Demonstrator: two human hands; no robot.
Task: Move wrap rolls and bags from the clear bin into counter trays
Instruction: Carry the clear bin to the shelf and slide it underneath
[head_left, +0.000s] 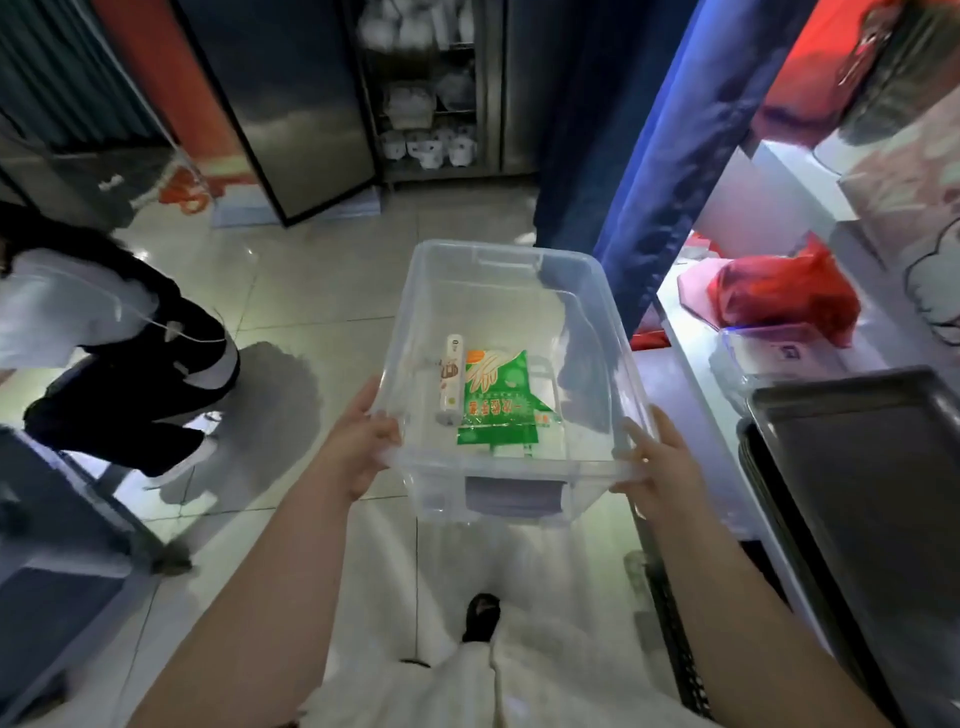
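Observation:
I hold a clear plastic bin in the air over the tiled floor. My left hand grips its near left rim and my right hand grips its near right rim. Inside on the bottom lie a white wrap roll and, touching its right side, a green and white packet of bags. Dark trays are stacked on the white counter to my right.
Another person in dark trousers stands at the left. On the counter sit a red plastic bag and a clear container. A blue curtain hangs ahead, with steel cabinets and a shelf of white crockery behind.

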